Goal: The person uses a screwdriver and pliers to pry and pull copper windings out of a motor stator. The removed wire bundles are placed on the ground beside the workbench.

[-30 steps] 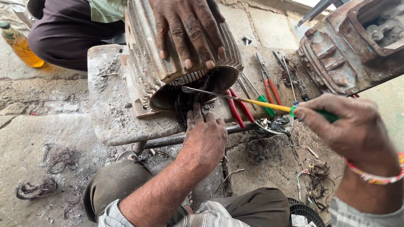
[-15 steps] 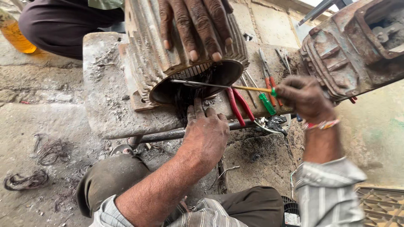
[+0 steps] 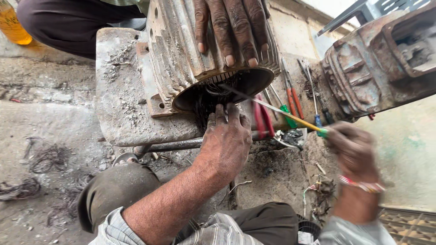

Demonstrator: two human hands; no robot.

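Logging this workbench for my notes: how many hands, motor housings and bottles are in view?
Hands: 3: left hand, right hand gripping a yellow tool, co-worker's hand
Motor housings: 2
Bottles: 1
Total: 6

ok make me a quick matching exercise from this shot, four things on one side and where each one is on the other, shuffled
Things:
1. left hand
2. right hand
3. co-worker's hand
4. orange bottle

Places:
A. top left corner, on the ground
B. resting on top of the ribbed motor housing
C. fingers at the dark windings in the housing's open end
D. at the right, blurred, holding the yellow-shafted tool with a green grip

Pairs: 1-C, 2-D, 3-B, 4-A
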